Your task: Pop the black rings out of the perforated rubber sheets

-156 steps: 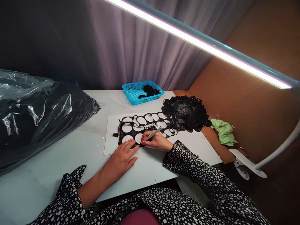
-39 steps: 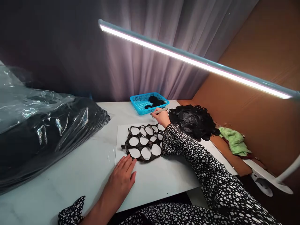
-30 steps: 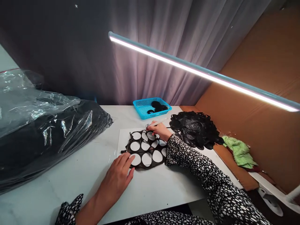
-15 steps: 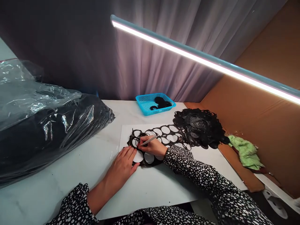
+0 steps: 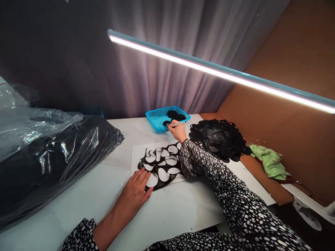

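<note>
A bulky black bundle in crinkled clear plastic (image 5: 52,164) slumps at the left end of the white marble-topped table (image 5: 78,205), and a long LED lamp bar (image 5: 209,71) slants overhead before a grey pleated curtain (image 5: 157,69). Off to the right — a crumpled green cloth (image 5: 269,162) against brown cardboard (image 5: 288,139), a white clamp (image 5: 306,216) low beside it.

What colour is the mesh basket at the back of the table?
Bright turquoise blue: the mesh basket shows best in the head view.
</note>
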The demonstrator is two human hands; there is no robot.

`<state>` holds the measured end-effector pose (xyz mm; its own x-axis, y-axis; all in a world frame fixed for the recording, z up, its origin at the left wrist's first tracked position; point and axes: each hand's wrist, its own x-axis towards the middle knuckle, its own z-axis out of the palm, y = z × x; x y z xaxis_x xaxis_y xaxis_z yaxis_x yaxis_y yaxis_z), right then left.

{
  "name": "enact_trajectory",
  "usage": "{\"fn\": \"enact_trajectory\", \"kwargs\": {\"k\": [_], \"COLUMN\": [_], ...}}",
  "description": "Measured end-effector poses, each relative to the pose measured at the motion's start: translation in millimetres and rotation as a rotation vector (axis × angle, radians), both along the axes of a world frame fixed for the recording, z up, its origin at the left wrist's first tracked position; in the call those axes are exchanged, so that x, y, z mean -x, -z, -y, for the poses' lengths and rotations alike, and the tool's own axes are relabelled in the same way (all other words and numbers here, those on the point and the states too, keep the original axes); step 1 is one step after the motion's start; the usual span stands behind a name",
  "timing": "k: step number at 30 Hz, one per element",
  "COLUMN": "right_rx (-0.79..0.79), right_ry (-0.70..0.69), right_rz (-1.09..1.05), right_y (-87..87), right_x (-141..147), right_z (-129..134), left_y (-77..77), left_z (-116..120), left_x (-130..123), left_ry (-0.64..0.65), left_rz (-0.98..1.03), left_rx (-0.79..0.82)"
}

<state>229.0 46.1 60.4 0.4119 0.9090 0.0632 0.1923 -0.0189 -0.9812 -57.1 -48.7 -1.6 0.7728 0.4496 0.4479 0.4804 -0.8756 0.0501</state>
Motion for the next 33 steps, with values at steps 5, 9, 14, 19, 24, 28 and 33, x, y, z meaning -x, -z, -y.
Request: {"fn": "enact_trajectory", "kwargs": {"k": [5, 9, 14, 19, 24, 28, 33], "right_rx": [0.123, 0.218, 0.288, 0.235, 0.122, 0.092, 0.047], "right_ry": [-0.081, -0.295, -0.382, -0.281, -0.378, -0.584, -0.546], "right_rz": [-0.322, -0.525, -0.677, -0.866, -0.779, -0.311, -0.083], "right_y": [-2.0, 17.6, 29.5, 26.2, 15.1, 8.8, 9.3], "right_x": [-25, -5, 10, 13, 18, 33, 45], "right_z": [-18, 9, 33, 44, 63, 85, 99], "left_y": [-14.5, -37.0, -37.7, -18.3, -31.3, -51.4, -56.5], "left_z": [4, 8, -14, -30, -32, -30, -38], "left_x": [7, 6, -8, -13, -18, -42, -71], "left_ry": [0.013, -0.004, -0.059, -0.028, -0.043, -0.106, -0.148], "left_rz": [0.032, 0.016, 0.043, -0.025, 0.154, 0.444, 0.557], "left_rx": [0.013, 0.186, 0.186, 0.224, 0.435, 0.837, 1.07]}}
